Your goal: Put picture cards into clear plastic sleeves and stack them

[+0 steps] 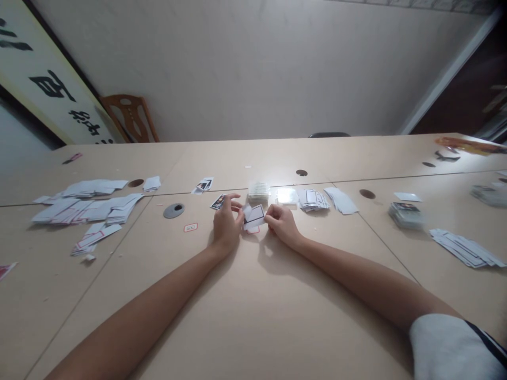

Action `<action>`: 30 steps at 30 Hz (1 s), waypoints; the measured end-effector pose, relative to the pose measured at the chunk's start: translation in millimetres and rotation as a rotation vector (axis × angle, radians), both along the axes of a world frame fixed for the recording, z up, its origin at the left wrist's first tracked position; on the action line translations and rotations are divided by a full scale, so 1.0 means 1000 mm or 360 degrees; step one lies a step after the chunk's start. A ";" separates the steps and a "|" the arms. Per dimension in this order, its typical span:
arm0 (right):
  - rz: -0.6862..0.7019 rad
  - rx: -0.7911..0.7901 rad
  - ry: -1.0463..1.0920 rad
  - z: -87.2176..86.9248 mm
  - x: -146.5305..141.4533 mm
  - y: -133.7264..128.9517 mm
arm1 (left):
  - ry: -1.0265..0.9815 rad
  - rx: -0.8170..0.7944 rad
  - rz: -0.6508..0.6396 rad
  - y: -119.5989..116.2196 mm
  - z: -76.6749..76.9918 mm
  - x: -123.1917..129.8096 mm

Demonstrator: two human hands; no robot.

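Note:
Between my two hands a small white card with a black printed frame [255,214] is held just above the table, and something translucent lies along its left side. My left hand [226,224] has its thumb and a finger at the card's left end, the other fingers loosely curled. At the right edge, the fingertips of my right hand [283,224] pinch the card. Partly hidden under it is a red-bordered label [252,230]. A photo card [217,201] lies beside my left fingers. Just behind the card stands a stack of clear plastic sleeves [258,191].
Right of the sleeves lie a clear plastic piece [287,197], black-framed cards [313,200] and white paper strips [341,201]. Large paper piles [87,208] spread at left, near a grey cable grommet [174,210]. Another label [190,227] and stacked cards [406,215] also lie here.

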State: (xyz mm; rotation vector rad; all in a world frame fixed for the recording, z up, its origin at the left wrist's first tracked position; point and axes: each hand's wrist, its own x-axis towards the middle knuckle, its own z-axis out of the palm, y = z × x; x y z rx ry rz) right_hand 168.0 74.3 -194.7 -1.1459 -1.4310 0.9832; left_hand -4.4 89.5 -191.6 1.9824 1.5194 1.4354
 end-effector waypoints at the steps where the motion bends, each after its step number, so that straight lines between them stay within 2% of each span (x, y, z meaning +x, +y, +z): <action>1: -0.0017 0.0009 0.0003 0.000 0.000 0.000 | -0.0017 0.0000 0.0009 0.000 0.000 0.000; 5: -0.0016 0.0008 0.0045 0.000 0.001 0.000 | -0.0050 0.0059 -0.0018 0.000 0.001 0.000; 12: -0.0123 -0.0018 0.0194 0.000 0.003 0.002 | 0.0169 0.0223 -0.0283 -0.008 -0.002 0.004; 16: -0.0010 -0.0075 0.0112 -0.003 0.003 0.003 | 0.0256 0.0296 -0.0323 -0.010 -0.003 0.004; 20: 0.0123 -0.0042 0.0118 -0.005 0.003 0.006 | 0.0175 0.0247 -0.0377 -0.008 -0.003 0.004; 30: 0.0108 0.0066 -0.0059 -0.005 0.004 0.008 | -0.0256 0.0001 -0.0185 0.002 0.000 0.000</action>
